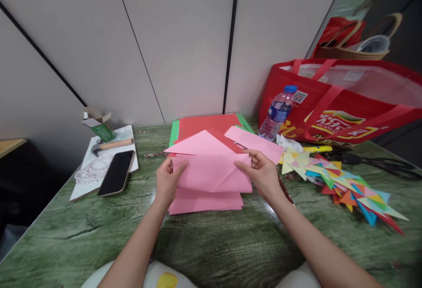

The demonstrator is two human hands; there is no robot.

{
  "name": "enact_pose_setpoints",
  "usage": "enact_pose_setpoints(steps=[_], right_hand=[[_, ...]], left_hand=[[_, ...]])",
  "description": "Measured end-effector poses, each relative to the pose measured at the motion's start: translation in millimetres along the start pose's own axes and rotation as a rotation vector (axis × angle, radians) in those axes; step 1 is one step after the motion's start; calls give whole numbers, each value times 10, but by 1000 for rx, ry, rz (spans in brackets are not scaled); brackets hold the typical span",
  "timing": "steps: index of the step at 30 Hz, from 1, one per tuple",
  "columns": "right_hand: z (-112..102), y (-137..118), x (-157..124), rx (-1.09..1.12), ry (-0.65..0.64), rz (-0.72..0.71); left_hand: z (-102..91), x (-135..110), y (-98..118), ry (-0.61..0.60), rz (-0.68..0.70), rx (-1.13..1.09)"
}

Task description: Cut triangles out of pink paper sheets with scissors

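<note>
A folded sheet of pink paper (211, 173) is held up between my two hands, with a diagonal crease across its right half. My left hand (167, 178) pinches its left edge, thumb in front. At the upper right corner, my right hand (262, 171) grips it the same way. Below and behind it lie more pink sheets (206, 203) on the table. A pink triangle of paper (204, 144) and a pink strip (255, 143) rest farther back, over red paper (207, 123) with green sheets under it.
Left stand a phone (117, 173), a hammer-like wooden-handled tool (115, 144), a bead string (94, 169) and a small green box (102, 129). Right are a water bottle (278, 112), a red bag (362, 99), colourful folded paper pieces (349, 187) and black scissors (372, 161). A wall panel (191, 46) rises behind.
</note>
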State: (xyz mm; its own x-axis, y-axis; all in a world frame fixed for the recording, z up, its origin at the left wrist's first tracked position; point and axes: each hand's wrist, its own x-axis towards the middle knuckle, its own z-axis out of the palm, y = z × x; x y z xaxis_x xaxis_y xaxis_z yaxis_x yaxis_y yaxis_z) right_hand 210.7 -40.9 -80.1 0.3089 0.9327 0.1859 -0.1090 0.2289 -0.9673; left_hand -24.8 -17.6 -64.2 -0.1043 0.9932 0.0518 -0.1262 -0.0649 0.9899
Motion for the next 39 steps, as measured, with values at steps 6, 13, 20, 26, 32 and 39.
enact_pose_setpoints(steps=[6, 13, 20, 26, 32, 39], right_hand=[[-27, 39, 25, 37, -10, -16], [-21, 33, 20, 22, 7, 104], [-30, 35, 15, 34, 47, 166], [-36, 24, 15, 44, 47, 164], [-48, 10, 28, 36, 32, 155], [-62, 6, 20, 5, 4, 186]], left_hand=[[5, -8, 12, -6, 14, -39], [-9, -19, 33, -60, 45, -35], [-10, -12, 26, -50, 35, -28], [-11, -14, 42, -36, 37, -13], [-15, -31, 79, -19, 40, -22], [-37, -15, 63, 19, 56, -55]])
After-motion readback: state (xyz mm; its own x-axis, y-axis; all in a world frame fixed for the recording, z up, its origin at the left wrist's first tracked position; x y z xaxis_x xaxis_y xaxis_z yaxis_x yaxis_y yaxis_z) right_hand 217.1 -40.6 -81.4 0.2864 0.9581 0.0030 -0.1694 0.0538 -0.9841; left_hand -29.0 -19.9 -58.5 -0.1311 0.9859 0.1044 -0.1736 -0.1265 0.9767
